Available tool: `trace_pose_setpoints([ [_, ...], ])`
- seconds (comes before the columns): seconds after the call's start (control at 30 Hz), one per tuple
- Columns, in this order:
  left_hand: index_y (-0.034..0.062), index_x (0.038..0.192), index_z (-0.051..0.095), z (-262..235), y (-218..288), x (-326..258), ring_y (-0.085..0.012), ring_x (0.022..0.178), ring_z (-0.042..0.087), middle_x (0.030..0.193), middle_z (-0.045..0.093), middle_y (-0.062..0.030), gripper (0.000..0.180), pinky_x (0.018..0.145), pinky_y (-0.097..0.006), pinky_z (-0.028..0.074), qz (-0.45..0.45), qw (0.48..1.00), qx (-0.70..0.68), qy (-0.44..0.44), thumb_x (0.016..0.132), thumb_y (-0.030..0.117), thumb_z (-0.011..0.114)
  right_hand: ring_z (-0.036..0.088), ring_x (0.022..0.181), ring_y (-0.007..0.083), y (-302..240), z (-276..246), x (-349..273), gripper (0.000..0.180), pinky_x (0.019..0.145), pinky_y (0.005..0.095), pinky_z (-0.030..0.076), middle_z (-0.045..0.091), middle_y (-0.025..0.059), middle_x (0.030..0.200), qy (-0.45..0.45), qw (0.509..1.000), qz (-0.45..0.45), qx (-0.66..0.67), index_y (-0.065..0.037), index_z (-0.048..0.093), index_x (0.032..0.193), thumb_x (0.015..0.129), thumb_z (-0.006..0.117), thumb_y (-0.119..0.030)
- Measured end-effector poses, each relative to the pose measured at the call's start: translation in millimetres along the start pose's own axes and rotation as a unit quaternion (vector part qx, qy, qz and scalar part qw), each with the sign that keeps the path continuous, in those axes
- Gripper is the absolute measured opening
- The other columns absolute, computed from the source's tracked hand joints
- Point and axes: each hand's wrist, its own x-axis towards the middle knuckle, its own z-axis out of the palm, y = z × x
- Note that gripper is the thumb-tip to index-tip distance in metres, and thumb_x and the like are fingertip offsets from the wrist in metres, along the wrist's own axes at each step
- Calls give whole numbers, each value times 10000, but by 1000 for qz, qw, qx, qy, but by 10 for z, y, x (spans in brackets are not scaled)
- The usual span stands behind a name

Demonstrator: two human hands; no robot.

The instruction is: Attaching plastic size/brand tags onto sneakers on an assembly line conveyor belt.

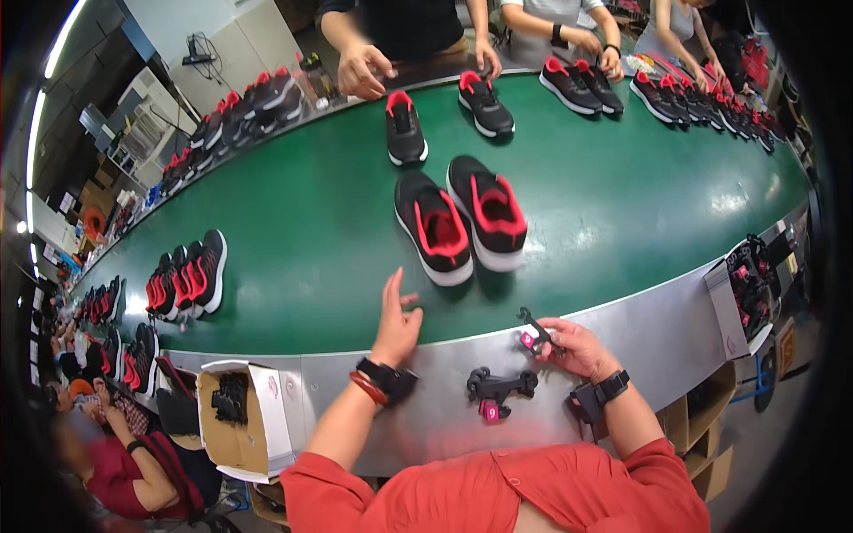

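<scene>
My left hand (396,322) hovers over the near edge of the green belt, fingers spread and holding nothing. Just beyond it is a pair of black sneakers with red linings, a left one (432,227) and a right one (485,211), openings toward me. The right sneaker's heel looks slightly blurred; I cannot tell whether it touches the belt. My right hand (576,346) pinches a black plastic shoe hanger (531,323) with a pink tag, above the metal ledge. More black hangers (502,384), also pink-tagged, lie on the ledge between my forearms.
A green conveyor belt (302,266) runs across, carrying several sneakers (187,275). An open box (233,417) stands left on the metal ledge (355,426); a box of hangers (742,302) is at right. Across the belt, a co-worker's hands (362,71) are near two sneakers (407,129).
</scene>
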Motion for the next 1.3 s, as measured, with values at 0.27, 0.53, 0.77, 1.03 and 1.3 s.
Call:
trace_pose_setpoints([
  [0.27,112,1315,490,-215,272,443,-242,926,628,1339,465,-102,601,717,-327,533,141,957,238,-91,760,-10,681,665,665,149,-376,853,295,413,579,245,523,664,88,887,64,950,27,-303,-20,436,1370,963,478,-78],
  [0.53,6,992,617,-144,-52,662,-280,793,654,921,651,-111,272,709,-330,527,174,962,185,-101,736,-67,670,680,671,184,-117,1228,931,447,587,267,558,637,108,899,84,940,8,-331,4,363,1418,989,460,-76],
  [0.77,49,904,593,-178,35,523,-322,764,634,879,610,-96,193,633,-392,528,213,941,252,-79,737,-13,668,654,629,147,136,1272,976,451,567,248,534,644,80,860,77,961,18,-267,-24,388,1430,985,455,-60],
  [1.03,41,985,606,-278,25,394,-267,803,658,971,641,-73,305,655,-355,552,257,893,354,-101,700,-53,659,435,502,59,-162,1224,1133,421,509,228,427,602,-1,725,-91,869,143,-464,-101,489,1399,977,490,-110],
  [1.3,250,1417,412,-273,232,375,-319,602,630,948,574,-150,626,563,-434,533,231,860,419,-178,834,118,597,612,646,163,-492,1315,1292,281,607,307,501,667,81,813,-58,814,-81,-573,-49,586,1189,955,568,-203],
])
